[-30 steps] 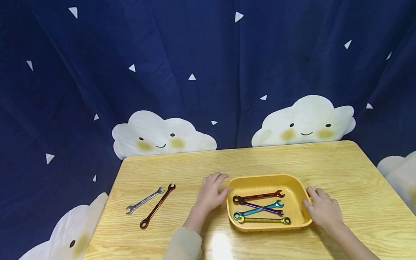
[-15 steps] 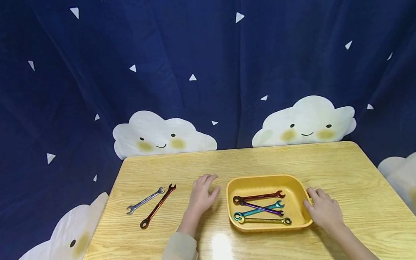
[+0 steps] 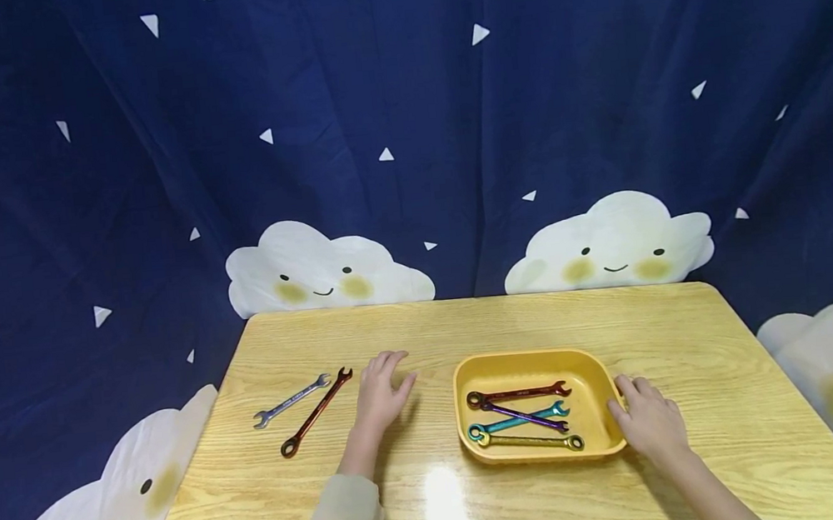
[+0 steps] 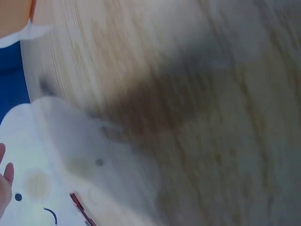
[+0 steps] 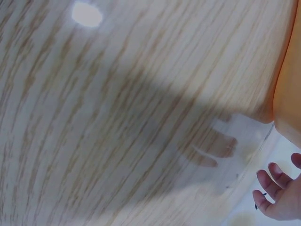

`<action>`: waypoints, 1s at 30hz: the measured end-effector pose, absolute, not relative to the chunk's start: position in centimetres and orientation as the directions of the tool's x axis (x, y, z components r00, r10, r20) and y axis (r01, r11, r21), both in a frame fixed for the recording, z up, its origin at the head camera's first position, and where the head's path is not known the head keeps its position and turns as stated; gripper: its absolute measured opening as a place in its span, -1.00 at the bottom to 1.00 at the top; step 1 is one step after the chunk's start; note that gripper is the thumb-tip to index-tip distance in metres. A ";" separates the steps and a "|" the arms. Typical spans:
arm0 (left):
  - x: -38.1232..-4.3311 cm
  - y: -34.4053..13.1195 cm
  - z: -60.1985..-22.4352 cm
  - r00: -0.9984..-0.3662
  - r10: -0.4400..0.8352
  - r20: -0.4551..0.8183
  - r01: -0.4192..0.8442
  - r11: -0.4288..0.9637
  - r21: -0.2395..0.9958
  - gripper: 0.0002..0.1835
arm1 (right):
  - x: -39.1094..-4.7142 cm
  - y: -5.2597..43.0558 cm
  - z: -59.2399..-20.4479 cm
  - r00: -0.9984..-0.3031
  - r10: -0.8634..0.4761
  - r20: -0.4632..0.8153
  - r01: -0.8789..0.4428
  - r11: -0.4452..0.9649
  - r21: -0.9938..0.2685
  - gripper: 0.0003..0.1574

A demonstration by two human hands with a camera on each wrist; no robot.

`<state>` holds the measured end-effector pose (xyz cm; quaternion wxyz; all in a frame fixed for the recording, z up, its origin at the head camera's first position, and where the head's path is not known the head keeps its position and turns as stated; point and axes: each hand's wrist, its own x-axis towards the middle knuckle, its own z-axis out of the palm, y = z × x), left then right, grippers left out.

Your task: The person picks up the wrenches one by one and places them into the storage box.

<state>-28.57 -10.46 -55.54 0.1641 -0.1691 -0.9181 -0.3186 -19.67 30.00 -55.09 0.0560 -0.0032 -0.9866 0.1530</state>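
Working atop pale wood-grain bench [image 3: 663, 320], prob. mid-transfer. Note yellow rectangular plastic tray [image 3: 528, 369] w/ four coloured metal wrenches [image 3: 519, 417] inside; R hand [image 3: 650, 415] at rim, fingers relaxed; L hand [image 3: 378, 389] empty, fingers loose, near red metal wrench [image 3: 316, 412] on bench. Prob. calls for pinching that next.

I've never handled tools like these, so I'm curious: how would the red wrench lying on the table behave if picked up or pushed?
The red wrench would probably stay stiff, as its slim shank looks straight and metallic. Its glossy finish suggests it may feel slightly slippery. Lying flat with wider ends, it would likely slide rather than roll.
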 end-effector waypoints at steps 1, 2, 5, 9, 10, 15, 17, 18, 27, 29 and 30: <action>-28.6 -10.7 -55.5 -0.891 0.195 0.410 0.409 0.738 0.537 -0.59 | -19.7 30.0 -55.1 -0.994 0.023 0.110 -0.011 0.953 -0.302 -0.47; -28.6 -10.9 -55.6 -0.893 0.184 0.411 0.402 0.736 0.545 -0.59 | -19.7 30.0 -55.1 -0.994 0.023 0.110 -0.012 0.953 -0.303 -0.47; -28.6 -11.7 -55.6 -0.895 0.147 0.421 0.383 0.737 0.557 -0.59 | -19.7 30.0 -55.2 -0.994 0.024 0.110 -0.011 0.952 -0.305 -0.46; -28.5 -12.7 -55.8 -0.904 0.095 0.417 0.346 0.735 0.583 -0.60 | -19.7 30.0 -55.2 -0.994 0.026 0.105 -0.008 0.951 -0.310 -0.46; -28.5 -12.9 -55.9 -0.908 0.082 0.412 0.336 0.730 0.595 -0.60 | -19.7 30.0 -55.2 -0.994 0.027 0.104 -0.007 0.951 -0.309 -0.46; -28.5 -14.1 -56.4 -0.917 0.024 0.398 0.292 0.720 0.630 -0.60 | -19.7 30.0 -55.1 -0.994 0.027 0.102 -0.005 0.952 -0.307 -0.46; -28.5 -14.5 -56.6 -0.918 0.001 0.397 0.278 0.716 0.641 -0.60 | -19.7 30.0 -55.1 -0.994 0.026 0.104 -0.007 0.952 -0.307 -0.46; -28.5 -14.7 -56.7 -0.917 -0.012 0.398 0.272 0.710 0.650 -0.60 | -19.7 30.0 -55.1 -0.994 0.026 0.105 -0.007 0.952 -0.307 -0.46; -28.3 -16.7 -58.2 -0.889 -0.108 0.446 0.251 0.698 0.670 -0.61 | -19.8 30.0 -55.0 -0.994 0.023 0.102 -0.009 0.953 -0.302 -0.46; -28.2 -17.0 -58.4 -0.884 -0.135 0.448 0.241 0.689 0.684 -0.62 | -19.7 30.0 -55.0 -0.995 0.023 0.099 -0.008 0.953 -0.302 -0.46; -28.1 -17.1 -58.5 -0.884 -0.150 0.443 0.232 0.681 0.694 -0.63 | -19.7 30.0 -55.0 -0.995 0.023 0.097 -0.007 0.953 -0.302 -0.46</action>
